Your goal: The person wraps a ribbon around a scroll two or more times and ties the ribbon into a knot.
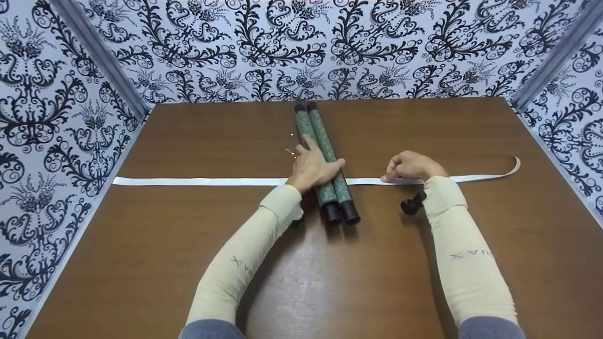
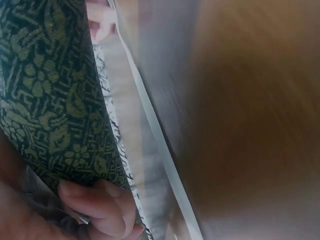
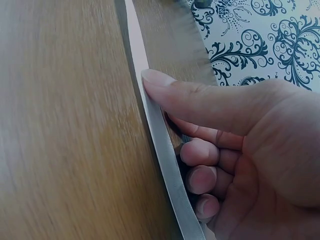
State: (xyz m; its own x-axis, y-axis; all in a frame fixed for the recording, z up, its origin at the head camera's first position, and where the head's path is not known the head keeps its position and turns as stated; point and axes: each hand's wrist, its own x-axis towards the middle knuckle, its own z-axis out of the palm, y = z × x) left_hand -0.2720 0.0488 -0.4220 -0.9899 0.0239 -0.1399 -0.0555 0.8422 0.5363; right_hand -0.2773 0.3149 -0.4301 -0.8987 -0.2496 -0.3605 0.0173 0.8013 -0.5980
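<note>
Two green patterned rolls with dark end caps lie side by side, the left roll point(image 1: 305, 123) against the right roll point(image 1: 324, 137). My left hand point(image 1: 313, 167) grips across both, thumb on the right side and fingers on the left. Up close in the left wrist view, curled fingertips point(image 2: 97, 202) meet the green floral fabric. A long white ribbon point(image 1: 202, 181) runs crosswise beneath the rolls. To their right, my right hand point(image 1: 413, 165) pinches this ribbon between thumb and index finger, the other fingers curled in, as the right wrist view shows.
The brown table point(image 1: 155, 263) stretches out on both sides. Black-and-white patterned walls point(image 1: 282, 47) close it in at the back, left and right. The ribbon's right end curls upward, and its left end reaches the table's left edge. Dark wrist devices hang under both wrists.
</note>
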